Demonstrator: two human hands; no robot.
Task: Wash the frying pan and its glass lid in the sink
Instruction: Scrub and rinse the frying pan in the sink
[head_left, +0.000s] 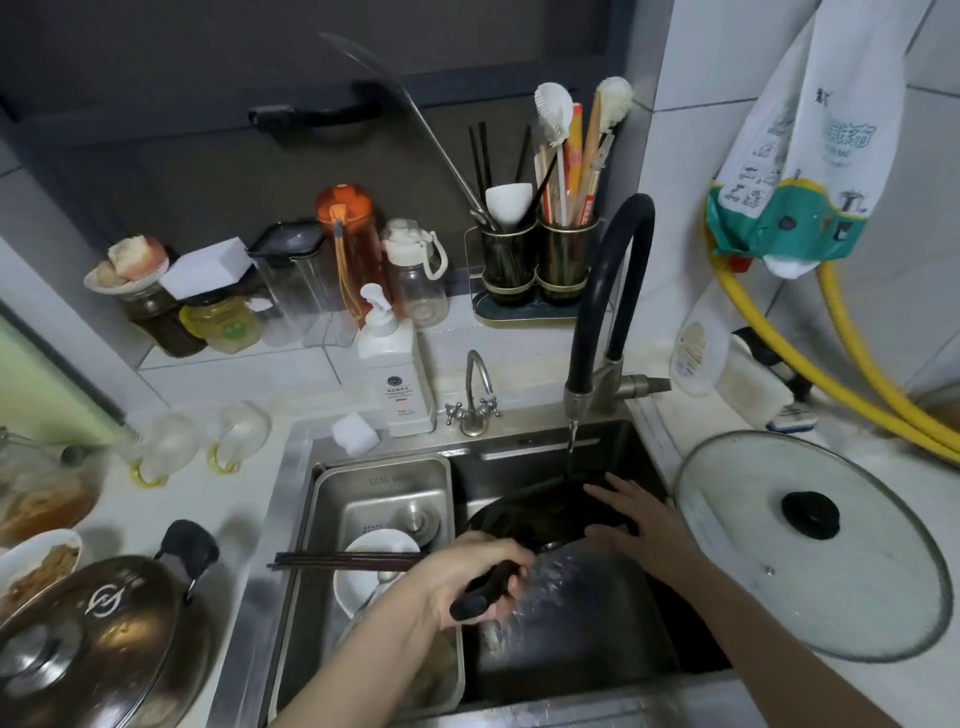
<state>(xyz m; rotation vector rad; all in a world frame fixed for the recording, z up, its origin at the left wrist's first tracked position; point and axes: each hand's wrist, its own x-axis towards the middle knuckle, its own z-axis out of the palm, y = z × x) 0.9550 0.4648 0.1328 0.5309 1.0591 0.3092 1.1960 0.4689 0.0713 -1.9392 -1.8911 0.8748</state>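
Note:
The dark frying pan (540, 512) lies tilted in the right half of the steel sink (571, 441), under a thin stream from the black faucet (608, 312). My left hand (467, 577) grips the pan's black handle at the sink's middle. My right hand (634, 525) rests flat, fingers spread, on the pan's inner surface. Water splashes below the handle. The glass lid (810, 545), with a black knob, lies flat on the counter right of the sink.
A steel drain basket (384, 488) fills the sink's left half, holding a white bowl (374, 571) with dark chopsticks (348, 560) across it. A soap bottle (395, 364) and white sponge (356, 434) stand behind it. A metal pot lid (88, 639) sits at the near left.

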